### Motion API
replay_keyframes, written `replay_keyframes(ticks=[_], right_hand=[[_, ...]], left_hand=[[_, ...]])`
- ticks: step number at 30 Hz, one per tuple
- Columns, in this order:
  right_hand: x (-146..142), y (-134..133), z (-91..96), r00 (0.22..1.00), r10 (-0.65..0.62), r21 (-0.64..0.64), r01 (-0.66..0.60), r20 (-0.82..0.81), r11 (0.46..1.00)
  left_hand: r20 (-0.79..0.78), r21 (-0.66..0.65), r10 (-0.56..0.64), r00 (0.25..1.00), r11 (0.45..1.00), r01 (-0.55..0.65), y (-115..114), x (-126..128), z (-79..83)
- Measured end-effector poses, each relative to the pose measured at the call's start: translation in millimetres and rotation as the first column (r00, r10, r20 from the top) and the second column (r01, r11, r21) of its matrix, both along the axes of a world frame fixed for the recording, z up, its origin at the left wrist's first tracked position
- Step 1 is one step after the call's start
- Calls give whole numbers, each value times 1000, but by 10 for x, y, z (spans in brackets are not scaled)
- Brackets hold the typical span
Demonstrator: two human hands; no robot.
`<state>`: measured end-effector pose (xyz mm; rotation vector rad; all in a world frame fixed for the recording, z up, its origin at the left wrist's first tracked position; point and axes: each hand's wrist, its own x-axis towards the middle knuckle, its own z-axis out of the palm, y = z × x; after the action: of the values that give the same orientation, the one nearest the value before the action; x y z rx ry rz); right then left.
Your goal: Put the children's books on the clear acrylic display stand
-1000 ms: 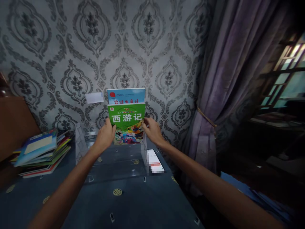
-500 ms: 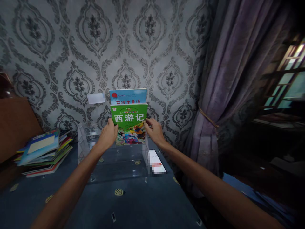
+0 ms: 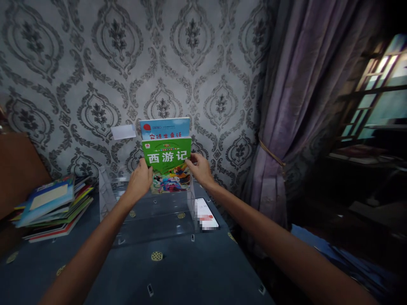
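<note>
A green picture book (image 3: 167,167) with white Chinese characters is gripped upright between my two hands. My left hand (image 3: 140,180) is closed on its left edge, and my right hand (image 3: 199,168) pinches the right edge. Directly behind it stands a light-blue book (image 3: 165,127), its top part showing above the green one. Both are at a clear tiered rack (image 3: 106,190) on the table, whose transparent walls are hard to make out. The green book's bottom edge is at the rack's upper part; whether it rests there I cannot tell.
A stack of books (image 3: 60,203) lies on the dark blue tablecloth (image 3: 178,275) to the left, beside a brown board (image 3: 22,169). A lit phone (image 3: 205,212) lies right of the rack. A tied curtain (image 3: 270,161) hangs at the right, and patterned wallpaper (image 3: 190,84) covers the wall behind.
The whole view has shifted slightly, so things sit a little further left. My hands keep the same hold on the green book, which has hardly moved against the rack.
</note>
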<state>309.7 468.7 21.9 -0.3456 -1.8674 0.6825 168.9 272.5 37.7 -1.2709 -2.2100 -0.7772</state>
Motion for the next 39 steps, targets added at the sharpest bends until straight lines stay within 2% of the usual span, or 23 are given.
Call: replay_keyframes(ticks=[10, 23, 29, 39], right_hand=[[1, 5, 14, 995, 83, -94, -88, -54, 992], [-28, 32, -47, 993, 92, -131, -101, -77, 986], [-5, 5, -70, 991, 101, -151, -113, -82, 982], [56, -37, -106, 990, 112, -156, -124, -83, 980]], left_hand=[[28, -36, 40, 999, 999, -39, 10, 35, 19], [36, -37, 5, 999, 999, -4, -68, 41, 53], [42, -22, 13, 999, 1000, -12, -71, 46, 23], [24, 4, -39, 999, 999, 39, -115, 74, -44]])
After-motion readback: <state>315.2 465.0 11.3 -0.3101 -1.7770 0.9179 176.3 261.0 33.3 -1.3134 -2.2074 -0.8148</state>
